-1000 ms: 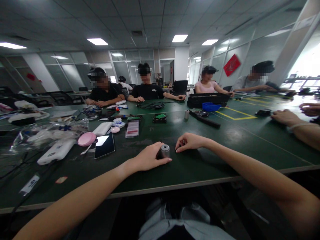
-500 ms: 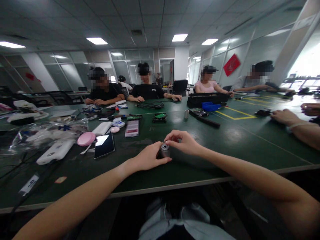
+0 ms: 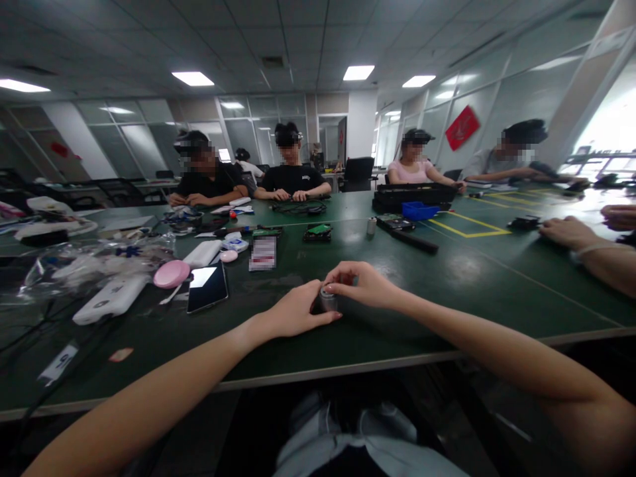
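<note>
Your left grip (image 3: 297, 310) is closed around a metal cylinder (image 3: 328, 303), which stands upright on the green table (image 3: 447, 291), near the front edge. Your right grip (image 3: 365, 286) bends over the cylinder's top; whether it pinches anything cannot be told. A dark-screened phone (image 3: 211, 295) lies to the left.

Our right hand (image 3: 365, 286) partly covers the top of the metal cylinder (image 3: 328, 303), so we cannot tell whether our fingertips pinch anything; on the right, a co-worker's forearm (image 3: 615, 266) runs out of view.
</note>
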Demonstrator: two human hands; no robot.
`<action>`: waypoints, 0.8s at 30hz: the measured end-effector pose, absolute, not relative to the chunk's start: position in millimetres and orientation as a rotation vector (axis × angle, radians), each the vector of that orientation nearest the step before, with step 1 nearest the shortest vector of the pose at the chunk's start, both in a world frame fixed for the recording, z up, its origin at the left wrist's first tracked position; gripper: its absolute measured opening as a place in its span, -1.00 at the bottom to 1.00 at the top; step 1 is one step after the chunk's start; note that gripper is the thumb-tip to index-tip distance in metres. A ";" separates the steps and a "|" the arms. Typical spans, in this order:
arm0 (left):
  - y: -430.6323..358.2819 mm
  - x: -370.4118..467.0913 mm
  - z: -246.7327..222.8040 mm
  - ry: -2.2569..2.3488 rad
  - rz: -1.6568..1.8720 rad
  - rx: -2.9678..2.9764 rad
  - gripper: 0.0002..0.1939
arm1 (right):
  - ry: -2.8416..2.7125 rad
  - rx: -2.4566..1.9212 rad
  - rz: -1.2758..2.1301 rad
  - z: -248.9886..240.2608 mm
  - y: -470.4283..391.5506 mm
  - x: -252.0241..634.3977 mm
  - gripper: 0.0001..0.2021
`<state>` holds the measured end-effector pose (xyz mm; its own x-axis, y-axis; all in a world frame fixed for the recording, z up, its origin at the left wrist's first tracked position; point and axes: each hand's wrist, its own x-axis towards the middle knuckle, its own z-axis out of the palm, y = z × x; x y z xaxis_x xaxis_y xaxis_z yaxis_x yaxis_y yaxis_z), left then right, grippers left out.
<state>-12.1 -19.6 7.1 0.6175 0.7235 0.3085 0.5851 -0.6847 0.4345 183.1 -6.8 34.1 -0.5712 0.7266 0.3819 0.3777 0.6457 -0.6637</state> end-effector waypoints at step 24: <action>-20.0 -11.7 7.8 1.050 0.671 2.557 -0.54 | -2.183 -0.791 0.538 31.7 -3.7 187.5 -0.73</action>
<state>-11.7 -20.0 7.8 0.6245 0.7182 0.3069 0.5799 -0.6896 0.4339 187.5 -3.7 31.7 -0.5360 0.6797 0.5007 0.3691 0.7221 -0.5852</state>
